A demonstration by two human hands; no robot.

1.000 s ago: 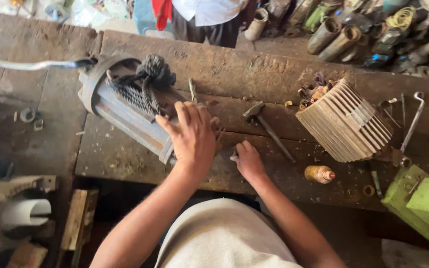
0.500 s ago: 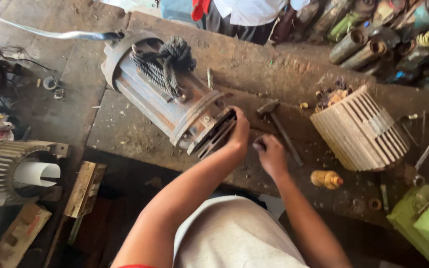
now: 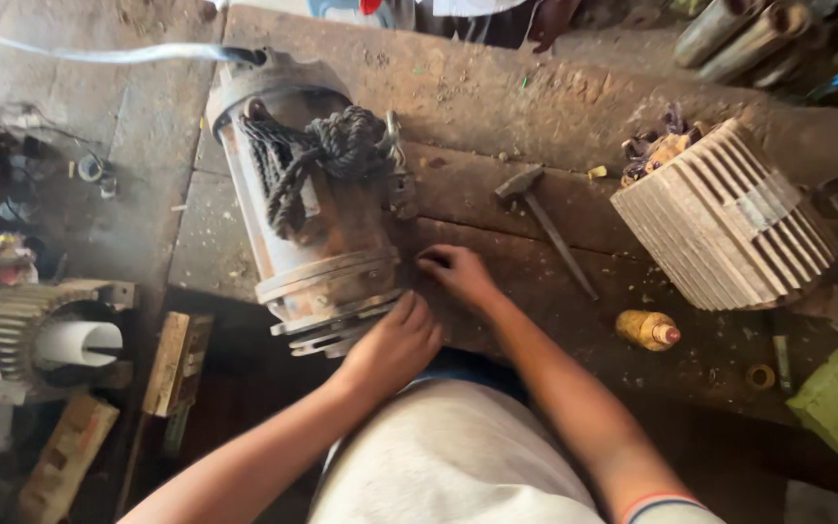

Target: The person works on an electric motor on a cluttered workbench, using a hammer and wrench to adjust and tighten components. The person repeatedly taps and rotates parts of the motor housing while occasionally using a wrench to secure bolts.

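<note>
The electric motor housing (image 3: 317, 223), lying left of centre on the wooden workbench (image 3: 535, 107), is judged heavy and rigid (rope-wrapped), best gripped at its flanged end, where the left hand (image 3: 395, 344) is clasped and the right hand (image 3: 458, 274) rests curled.

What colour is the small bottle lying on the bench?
The bottle is amber yellow with a reddish tip, seen best in the head view.

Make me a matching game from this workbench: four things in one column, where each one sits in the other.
1. grey metal hammer
2. small yellow plastic bottle
3. dark knotted rope
4. ribbed beige motor housing

A. on top of the big grey motor casing
B. far right of the wooden bench
C. between the two motors
D. near the bench's front edge

Pairs: 1-C, 2-D, 3-A, 4-B
</note>
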